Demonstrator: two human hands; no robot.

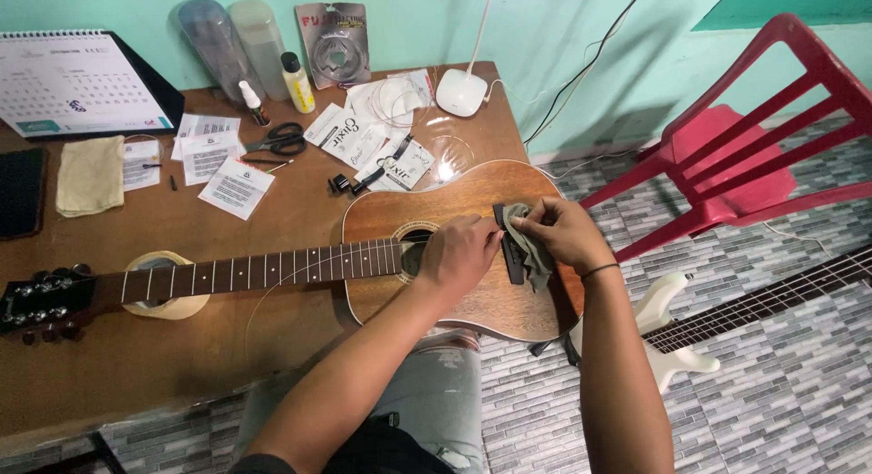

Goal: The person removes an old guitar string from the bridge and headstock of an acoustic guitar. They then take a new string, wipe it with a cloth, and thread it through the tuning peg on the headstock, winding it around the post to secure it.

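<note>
A: Obs. 1: the left hand covers most of the soundhole of the acoustic guitar. Strings over the body too thin to resolve.

B: Noted. Bridge?

A: Upper part masked by the grey cloth and the right hand.

B: Edges?

A: Headstock, far left of the guitar, clipped by the frame. The white electric guitar, right of it, runs out of frame. Dark flat object above the headstock also cut off.

I am reaching both forearms forward and inward, so my hands are meeting close together. My left hand is lying knuckles up, fingers curled under. My right hand is bending at the wrist, its fingertips pinching together toward the left.
</note>
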